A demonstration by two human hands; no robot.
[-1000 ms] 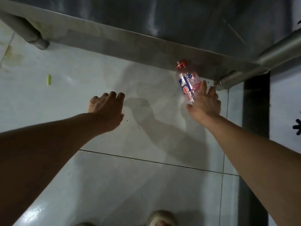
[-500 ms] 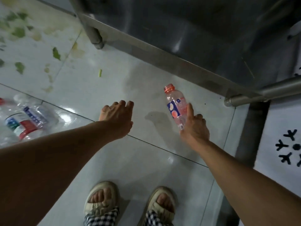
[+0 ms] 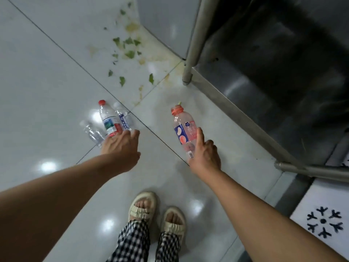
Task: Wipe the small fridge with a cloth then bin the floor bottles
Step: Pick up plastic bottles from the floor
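Observation:
My right hand (image 3: pixel 204 155) holds a clear pink-labelled bottle (image 3: pixel 184 129) with an orange cap, lifted above the floor tiles. Three empty plastic bottles lie together on the floor at left: a red-capped one with a green and red label (image 3: pixel 109 120), a blue-labelled one (image 3: pixel 123 120), and a small clear one (image 3: pixel 92 134). My left hand (image 3: pixel 120 148) hovers over their lower ends with fingers spread, holding nothing. A white surface with a black snowflake mark (image 3: pixel 323 222) shows at the bottom right.
A steel table's lower shelf (image 3: pixel 273 82) and its leg (image 3: pixel 194 40) fill the upper right. Green leaf scraps and yellowish stains (image 3: pixel 128 52) litter the tiles near the leg. My sandalled feet (image 3: pixel 156 210) stand at the bottom centre.
The view swung left and back from under the steel shelf. My right hand lifted the pink bottle clear of the shelf edge. My left hand reached over to the three bottles on the floor.

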